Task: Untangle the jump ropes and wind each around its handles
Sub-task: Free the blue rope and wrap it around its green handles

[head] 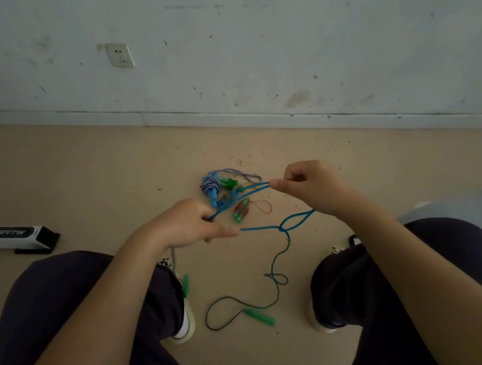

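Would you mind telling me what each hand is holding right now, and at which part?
Both hold the blue rope along its cord, not a handle: the left hand grips several strands bunched together, and the right hand pinches their looped ends at its fingertips.

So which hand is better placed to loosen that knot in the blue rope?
Probably the left hand: its fingertips sit just beside the knot, while the right hand pinches the blue rope higher up.

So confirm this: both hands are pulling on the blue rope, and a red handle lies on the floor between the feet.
Wrong on the handle's colour: the head view shows the handle between the feet is green. Both hands, left and right, do hold the blue rope.
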Demonstrator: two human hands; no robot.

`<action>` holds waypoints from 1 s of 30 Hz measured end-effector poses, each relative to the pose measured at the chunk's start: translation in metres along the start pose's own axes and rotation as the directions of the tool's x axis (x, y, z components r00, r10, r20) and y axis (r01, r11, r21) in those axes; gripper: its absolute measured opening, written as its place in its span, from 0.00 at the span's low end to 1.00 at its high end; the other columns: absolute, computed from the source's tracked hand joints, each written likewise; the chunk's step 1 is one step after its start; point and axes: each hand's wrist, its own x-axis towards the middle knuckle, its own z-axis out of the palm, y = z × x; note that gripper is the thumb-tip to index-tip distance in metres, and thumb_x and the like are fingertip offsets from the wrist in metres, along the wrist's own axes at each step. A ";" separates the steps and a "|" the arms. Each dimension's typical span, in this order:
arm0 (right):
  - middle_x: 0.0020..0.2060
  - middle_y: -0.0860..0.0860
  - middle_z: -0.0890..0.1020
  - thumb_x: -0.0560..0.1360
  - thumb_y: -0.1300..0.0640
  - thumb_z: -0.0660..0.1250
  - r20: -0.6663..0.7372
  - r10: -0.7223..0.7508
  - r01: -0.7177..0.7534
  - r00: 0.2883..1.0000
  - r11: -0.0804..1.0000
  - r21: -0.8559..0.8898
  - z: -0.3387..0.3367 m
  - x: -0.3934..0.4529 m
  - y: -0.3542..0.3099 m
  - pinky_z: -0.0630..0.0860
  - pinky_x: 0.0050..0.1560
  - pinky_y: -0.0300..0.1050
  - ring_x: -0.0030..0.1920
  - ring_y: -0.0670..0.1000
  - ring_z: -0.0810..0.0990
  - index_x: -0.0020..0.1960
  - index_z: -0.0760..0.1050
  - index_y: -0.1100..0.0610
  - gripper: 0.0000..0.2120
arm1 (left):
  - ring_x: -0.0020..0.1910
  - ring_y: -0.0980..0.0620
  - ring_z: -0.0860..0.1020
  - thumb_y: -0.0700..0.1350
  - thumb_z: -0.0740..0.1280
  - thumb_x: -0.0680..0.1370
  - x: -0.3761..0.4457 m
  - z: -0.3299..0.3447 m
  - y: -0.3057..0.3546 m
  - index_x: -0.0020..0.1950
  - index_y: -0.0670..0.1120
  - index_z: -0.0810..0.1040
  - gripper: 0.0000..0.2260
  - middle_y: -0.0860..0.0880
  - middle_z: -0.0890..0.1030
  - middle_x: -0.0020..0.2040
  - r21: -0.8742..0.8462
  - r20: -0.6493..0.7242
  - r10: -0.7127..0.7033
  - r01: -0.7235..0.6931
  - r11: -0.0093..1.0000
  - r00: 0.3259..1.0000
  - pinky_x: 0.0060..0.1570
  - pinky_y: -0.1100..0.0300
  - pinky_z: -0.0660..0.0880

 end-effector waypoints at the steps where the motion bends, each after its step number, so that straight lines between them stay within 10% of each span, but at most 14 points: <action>1: 0.26 0.48 0.67 0.75 0.46 0.71 0.008 0.005 -0.005 1.000 1.000 0.001 0.000 0.000 0.000 0.61 0.26 0.33 0.25 0.43 0.62 0.37 0.72 0.66 0.23 | 0.22 0.59 0.63 0.60 0.74 0.72 0.000 0.001 0.001 0.26 0.48 0.71 0.23 0.57 0.63 0.21 -0.072 -0.076 -0.002 -0.003 0.997 0.997 0.24 0.66 0.58; 7: 0.22 0.42 0.68 0.70 0.49 0.76 0.202 -0.003 0.002 0.979 1.000 0.002 0.004 -0.002 -0.007 0.60 0.28 0.33 0.25 0.41 0.64 0.36 0.82 0.45 0.06 | 0.25 0.60 0.67 0.53 0.76 0.73 0.000 0.001 0.006 0.29 0.49 0.82 0.14 0.57 0.70 0.25 -0.428 -0.318 0.058 -0.198 0.882 0.946 0.30 0.66 0.63; 13: 0.20 0.36 0.73 0.71 0.55 0.76 0.394 0.048 -0.016 0.918 0.996 -0.084 -0.002 -0.008 -0.015 0.64 0.27 0.27 0.24 0.35 0.71 0.47 0.85 0.55 0.06 | 0.23 0.60 0.68 0.40 0.73 0.75 -0.003 0.000 0.010 0.35 0.49 0.80 0.09 0.55 0.76 0.24 -0.505 -0.309 0.136 -0.283 0.816 0.941 0.27 0.70 0.65; 19: 0.24 0.49 0.65 0.75 0.55 0.72 0.331 0.000 -0.083 0.944 0.968 0.236 -0.003 -0.010 -0.010 0.59 0.28 0.40 0.26 0.47 0.61 0.43 0.84 0.52 0.03 | 0.25 0.57 0.70 0.41 0.75 0.74 -0.001 0.002 0.004 0.52 0.42 0.81 0.08 0.50 0.79 0.33 -0.509 -0.183 0.146 -0.221 0.832 0.972 0.27 0.66 0.68; 25: 0.25 0.52 0.63 0.76 0.58 0.69 0.238 -0.022 -0.090 0.971 0.890 0.447 -0.001 -0.006 -0.008 0.56 0.30 0.43 0.26 0.49 0.59 0.41 0.77 0.62 0.08 | 0.37 0.59 0.76 0.53 0.73 0.76 0.006 0.001 -0.003 0.38 0.51 0.85 0.09 0.42 0.82 0.39 -0.358 -0.284 0.056 -0.160 0.920 0.957 0.41 0.64 0.70; 30: 0.27 0.48 0.63 0.74 0.56 0.67 0.328 -0.105 -0.151 0.939 0.730 0.667 0.004 -0.007 -0.014 0.61 0.31 0.39 0.27 0.46 0.60 0.49 0.77 0.64 0.11 | 0.52 0.61 0.78 0.46 0.79 0.69 0.011 0.008 -0.001 0.53 0.52 0.80 0.15 0.55 0.82 0.52 -0.406 -0.303 0.100 -0.223 0.886 0.948 0.52 0.67 0.72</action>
